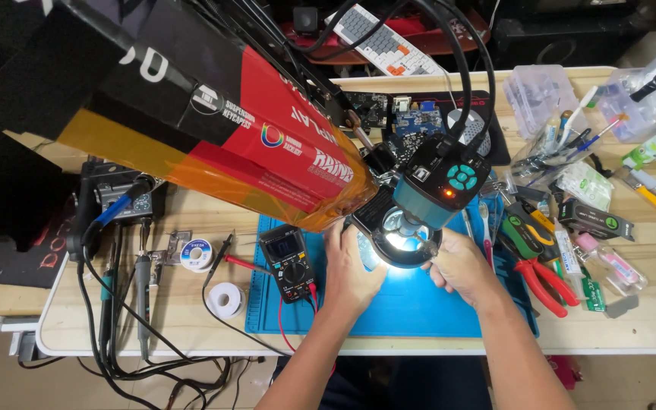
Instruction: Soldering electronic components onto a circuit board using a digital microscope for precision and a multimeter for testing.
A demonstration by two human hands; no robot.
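My left hand and my right hand rest on a blue work mat, one on each side of a lit ring light. A teal camera microscope hangs on a black arm above the ring light. The ring light and microscope hide my fingertips and whatever lies under the lens. A black multimeter with red and black probes sits just left of my left hand.
A big red, black and orange carton leans across the upper left. Solder spools, a soldering station and cables lie at left. Red-handled pliers, screwdrivers, plastic boxes and circuit boards crowd the right and back. A keyboard lies beyond.
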